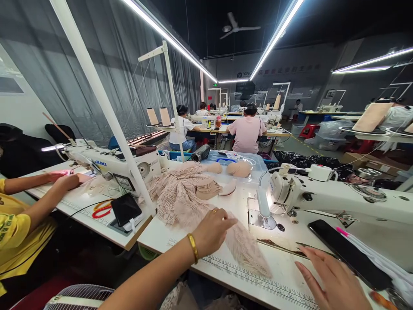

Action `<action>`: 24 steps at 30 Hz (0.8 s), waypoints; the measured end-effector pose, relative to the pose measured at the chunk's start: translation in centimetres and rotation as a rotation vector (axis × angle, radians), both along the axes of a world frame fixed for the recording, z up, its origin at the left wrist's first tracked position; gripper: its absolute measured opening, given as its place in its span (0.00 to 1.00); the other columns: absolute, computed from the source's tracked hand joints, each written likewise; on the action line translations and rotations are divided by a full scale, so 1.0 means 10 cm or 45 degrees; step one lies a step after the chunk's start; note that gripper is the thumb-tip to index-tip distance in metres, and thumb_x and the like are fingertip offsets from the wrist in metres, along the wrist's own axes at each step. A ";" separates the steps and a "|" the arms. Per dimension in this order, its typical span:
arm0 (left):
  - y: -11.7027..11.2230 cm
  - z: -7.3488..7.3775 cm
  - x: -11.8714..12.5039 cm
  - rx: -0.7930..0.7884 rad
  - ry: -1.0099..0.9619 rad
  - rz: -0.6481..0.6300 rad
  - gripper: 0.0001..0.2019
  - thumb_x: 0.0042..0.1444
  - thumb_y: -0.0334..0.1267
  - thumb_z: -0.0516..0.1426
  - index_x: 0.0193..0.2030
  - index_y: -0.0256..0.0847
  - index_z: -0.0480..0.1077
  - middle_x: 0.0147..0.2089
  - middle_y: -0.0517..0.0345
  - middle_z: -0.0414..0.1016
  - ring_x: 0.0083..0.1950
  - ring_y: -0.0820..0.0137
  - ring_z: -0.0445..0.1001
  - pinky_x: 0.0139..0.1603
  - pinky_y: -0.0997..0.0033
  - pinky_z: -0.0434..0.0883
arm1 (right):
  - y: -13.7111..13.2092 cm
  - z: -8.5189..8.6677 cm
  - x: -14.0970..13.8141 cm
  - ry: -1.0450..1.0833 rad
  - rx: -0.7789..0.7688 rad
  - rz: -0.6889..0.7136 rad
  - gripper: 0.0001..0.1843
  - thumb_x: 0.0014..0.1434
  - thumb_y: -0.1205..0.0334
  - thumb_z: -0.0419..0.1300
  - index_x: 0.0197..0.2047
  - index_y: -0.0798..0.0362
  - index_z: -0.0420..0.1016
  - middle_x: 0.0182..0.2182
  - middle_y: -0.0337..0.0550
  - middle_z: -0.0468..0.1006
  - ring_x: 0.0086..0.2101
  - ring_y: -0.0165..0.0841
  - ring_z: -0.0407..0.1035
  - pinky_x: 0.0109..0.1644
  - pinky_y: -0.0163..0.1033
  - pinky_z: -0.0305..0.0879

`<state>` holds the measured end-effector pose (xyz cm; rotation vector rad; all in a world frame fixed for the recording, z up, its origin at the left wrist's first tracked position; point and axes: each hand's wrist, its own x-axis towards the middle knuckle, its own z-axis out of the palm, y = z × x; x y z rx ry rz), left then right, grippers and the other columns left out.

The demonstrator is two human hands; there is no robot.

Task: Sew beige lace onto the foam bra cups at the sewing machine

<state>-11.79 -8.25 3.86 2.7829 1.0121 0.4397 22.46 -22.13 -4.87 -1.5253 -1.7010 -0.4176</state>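
My left hand, with a gold bangle and a ring, rests on a heap of beige lace fabric spread on the white sewing table; its fingers curl and pinch the lace. My right hand lies flat and open on the table edge, fingers stretched, holding nothing. It is just below a black phone. A white sewing machine with its lamp lit stands between and behind the hands. A stack of beige bra cups sits on the lace.
At the left a person in a yellow shirt works at a JUKI sewing machine, with red scissors nearby. A clear bin holds more cups. Other workers sit at tables further back. A fan grille is below.
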 end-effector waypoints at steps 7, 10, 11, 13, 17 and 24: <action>0.18 0.24 0.45 0.037 0.103 -0.063 0.08 0.67 0.31 0.60 0.42 0.41 0.82 0.42 0.49 0.79 0.47 0.59 0.76 0.52 0.59 0.72 | -0.02 0.08 -0.48 0.071 -0.080 0.310 0.14 0.74 0.47 0.60 0.56 0.39 0.81 0.46 0.43 0.85 0.45 0.39 0.83 0.46 0.39 0.81; 0.05 0.50 0.37 0.156 -0.113 -0.043 0.15 0.74 0.36 0.52 0.53 0.43 0.81 0.42 0.49 0.80 0.47 0.60 0.78 0.52 0.60 0.71 | -0.01 0.12 -0.51 0.364 -0.331 0.345 0.14 0.73 0.47 0.61 0.57 0.37 0.82 0.47 0.40 0.86 0.43 0.36 0.84 0.42 0.34 0.81; -0.02 0.54 0.31 0.212 -0.229 -0.042 0.16 0.76 0.38 0.51 0.55 0.43 0.81 0.40 0.49 0.81 0.45 0.61 0.78 0.50 0.60 0.71 | 0.00 0.13 -0.51 0.460 -0.410 0.350 0.15 0.72 0.45 0.61 0.56 0.38 0.82 0.48 0.41 0.86 0.43 0.35 0.84 0.40 0.32 0.81; -0.16 0.50 0.15 0.311 -0.456 -0.053 0.16 0.76 0.38 0.51 0.56 0.44 0.81 0.36 0.52 0.81 0.38 0.63 0.77 0.45 0.62 0.70 | 0.02 0.13 -0.55 0.637 -0.512 0.328 0.18 0.72 0.41 0.60 0.54 0.39 0.84 0.50 0.42 0.85 0.43 0.36 0.83 0.37 0.32 0.80; -0.37 0.13 -0.26 0.205 -0.444 -0.057 0.14 0.72 0.34 0.54 0.54 0.43 0.82 0.33 0.54 0.81 0.35 0.65 0.77 0.39 0.65 0.69 | 0.09 0.13 -0.68 0.875 -0.517 0.264 0.22 0.70 0.36 0.58 0.51 0.40 0.84 0.48 0.43 0.85 0.46 0.39 0.81 0.40 0.35 0.78; -0.51 0.00 -0.65 -0.204 -0.201 0.092 0.19 0.57 0.25 0.55 0.50 0.44 0.82 0.45 0.52 0.82 0.47 0.62 0.79 0.49 0.65 0.73 | 0.47 0.21 -0.76 0.636 -0.724 0.401 0.23 0.70 0.37 0.56 0.51 0.42 0.83 0.47 0.45 0.86 0.42 0.41 0.81 0.41 0.42 0.78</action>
